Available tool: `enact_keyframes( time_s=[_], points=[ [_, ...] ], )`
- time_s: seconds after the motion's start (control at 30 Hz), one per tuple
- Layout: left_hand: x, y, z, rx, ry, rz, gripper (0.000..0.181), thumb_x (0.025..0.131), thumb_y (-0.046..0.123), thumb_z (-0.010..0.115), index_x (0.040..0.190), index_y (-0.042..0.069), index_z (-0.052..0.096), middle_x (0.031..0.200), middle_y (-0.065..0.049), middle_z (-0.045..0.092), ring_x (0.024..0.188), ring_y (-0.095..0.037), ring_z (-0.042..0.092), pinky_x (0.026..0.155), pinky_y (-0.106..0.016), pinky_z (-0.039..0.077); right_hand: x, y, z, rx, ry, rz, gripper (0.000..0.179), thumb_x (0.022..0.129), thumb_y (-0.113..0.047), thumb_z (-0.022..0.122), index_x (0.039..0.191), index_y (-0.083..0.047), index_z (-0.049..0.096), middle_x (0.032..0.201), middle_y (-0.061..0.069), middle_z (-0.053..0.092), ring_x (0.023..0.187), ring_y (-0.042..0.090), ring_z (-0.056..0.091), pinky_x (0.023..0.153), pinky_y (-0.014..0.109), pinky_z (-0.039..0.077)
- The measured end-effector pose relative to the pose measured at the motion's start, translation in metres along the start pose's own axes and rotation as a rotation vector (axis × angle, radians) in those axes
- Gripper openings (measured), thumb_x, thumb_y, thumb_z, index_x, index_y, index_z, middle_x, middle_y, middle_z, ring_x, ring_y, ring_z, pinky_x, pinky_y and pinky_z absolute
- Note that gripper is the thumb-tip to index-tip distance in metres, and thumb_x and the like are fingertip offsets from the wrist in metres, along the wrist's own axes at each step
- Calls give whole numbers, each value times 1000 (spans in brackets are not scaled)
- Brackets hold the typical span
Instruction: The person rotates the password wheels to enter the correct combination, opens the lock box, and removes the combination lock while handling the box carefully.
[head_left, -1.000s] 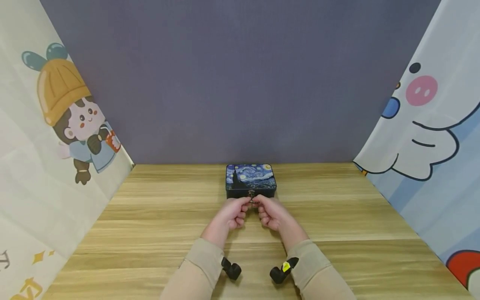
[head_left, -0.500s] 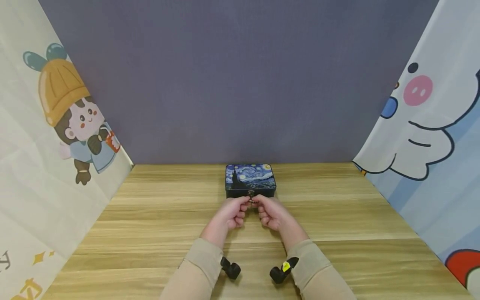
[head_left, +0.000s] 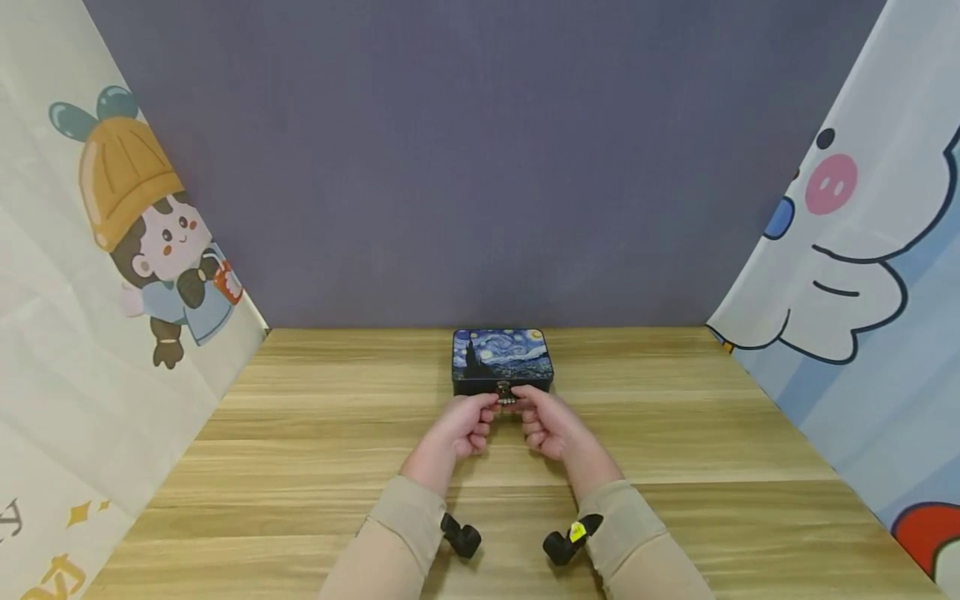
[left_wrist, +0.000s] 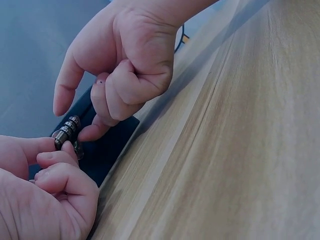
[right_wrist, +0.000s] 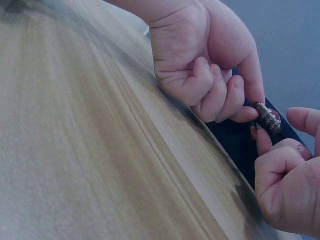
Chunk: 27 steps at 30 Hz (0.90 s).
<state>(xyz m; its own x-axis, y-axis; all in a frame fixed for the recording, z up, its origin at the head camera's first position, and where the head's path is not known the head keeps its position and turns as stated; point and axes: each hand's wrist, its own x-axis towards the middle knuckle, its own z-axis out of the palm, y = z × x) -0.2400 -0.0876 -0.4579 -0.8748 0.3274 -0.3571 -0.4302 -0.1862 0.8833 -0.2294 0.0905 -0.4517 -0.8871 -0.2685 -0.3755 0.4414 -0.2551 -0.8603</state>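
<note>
A small dark box (head_left: 502, 354) with a starry-night lid stands on the wooden table (head_left: 300, 433). A small brass combination lock (head_left: 506, 398) hangs at its front. My left hand (head_left: 491, 404) pinches the lock's left end between thumb and index finger, as the right wrist view shows (right_wrist: 254, 107). My right hand (head_left: 522, 400) is at the lock's right end. Its thumb tip touches the lock (left_wrist: 66, 131) from below, its index finger is raised just above, and its other fingers are curled. The lock's dials (right_wrist: 268, 118) show between both hands.
A grey backdrop (head_left: 480, 167) closes the far side of the table. Cartoon-printed cloths hang on the left (head_left: 112, 275) and on the right (head_left: 862, 275). Black wrist cameras (head_left: 461, 537) sit on both sleeves. Bare wood lies on either side of the box.
My right hand has shifted slightly to the right and its index finger has lifted off the lock. The left hand and the box stay where they were.
</note>
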Motion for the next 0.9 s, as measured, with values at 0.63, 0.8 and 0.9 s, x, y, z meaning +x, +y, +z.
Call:
enact_keyframes(
  time_s=[0.63,0.8,0.9],
  points=[
    [0,1,0,29,-7,0,21,101,24,59,89,7,55,65,7,40,47,-3,27,43,-18,20,2,5,6,10,3,-5,16,93,-17,59,79,-10,57,55,-11,30,42,0,25,38,14,20],
    [-1,1,0,42,-5,3,22,101,25,59,88,7,55,65,7,39,47,-4,26,43,-18,20,3,6,7,8,19,-7,16,92,-16,60,77,-10,57,55,-10,29,42,1,25,38,14,19],
    [0,1,0,50,-5,6,22,101,25,58,91,6,57,65,6,39,47,-4,25,43,-19,20,4,6,7,8,21,-12,17,92,-15,62,76,-11,56,55,-10,30,42,1,25,38,15,20]
  ],
)
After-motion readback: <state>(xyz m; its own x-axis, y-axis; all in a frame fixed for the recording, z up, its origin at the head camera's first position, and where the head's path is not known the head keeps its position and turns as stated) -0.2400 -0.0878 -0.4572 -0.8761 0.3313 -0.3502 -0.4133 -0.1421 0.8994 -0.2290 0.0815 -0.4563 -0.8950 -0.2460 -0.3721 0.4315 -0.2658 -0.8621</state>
